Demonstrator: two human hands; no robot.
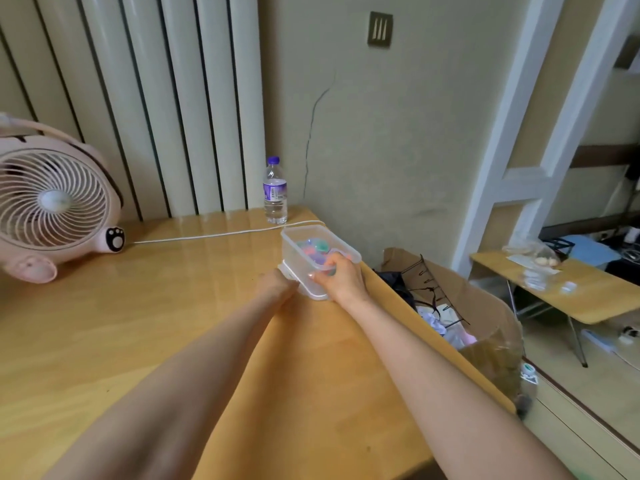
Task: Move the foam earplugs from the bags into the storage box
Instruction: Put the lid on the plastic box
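Observation:
A clear plastic storage box point(300, 241) stands near the right edge of the wooden table point(145, 313), resting on what looks like its white lid point(289, 274). Inside lie several coloured foam earplugs point(313, 247), pink, green and purple. My right hand point(341, 277) grips the box's near right corner, thumb on the front wall and fingers over the rim. At the near left corner, my left hand point(277, 284) has its fingers curled at the lid's edge below the box. No bags are visible on the table.
A pink fan point(52, 202) sits at the table's left, its white cable point(214, 234) running toward the box. Behind the box stands a water bottle point(275, 192). An open cardboard box point(460, 306) of items stands on the floor to the right, with a small table point(568, 292) beyond.

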